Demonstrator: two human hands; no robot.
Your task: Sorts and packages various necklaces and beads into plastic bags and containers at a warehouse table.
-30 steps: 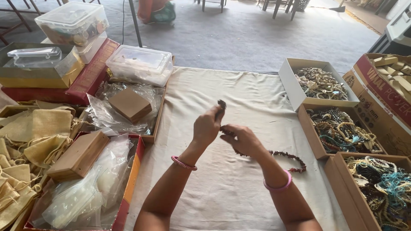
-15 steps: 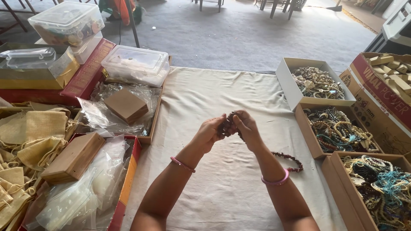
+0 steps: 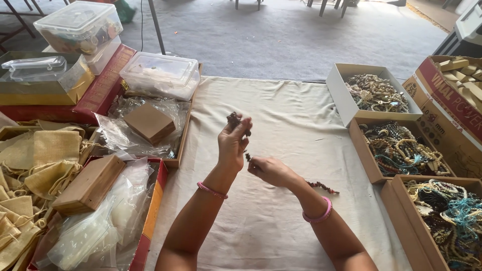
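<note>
My left hand (image 3: 233, 143) is raised over the cream cloth (image 3: 281, 115), with a bunched part of a dark red bead strand (image 3: 234, 119) wound around its fingertips. My right hand (image 3: 269, 170) sits just below and to the right, pinching the same strand near the left palm. The strand's loose tail (image 3: 323, 186) lies on the cloth behind my right wrist. Both wrists wear pink bangles.
Three open boxes of mixed bead jewellery stand at the right (image 3: 375, 94) (image 3: 399, 149) (image 3: 447, 216). A red carton of wooden blocks (image 3: 454, 98) is at far right. At left are clear lidded containers (image 3: 161, 75), small wooden boxes (image 3: 149, 122) on plastic bags, and yellow cloth pouches (image 3: 45, 155).
My left hand has lifted with the beads wound on its fingers, while my right hand dropped lower, drawing the strand. The tail on the cloth has shortened and slid left.
</note>
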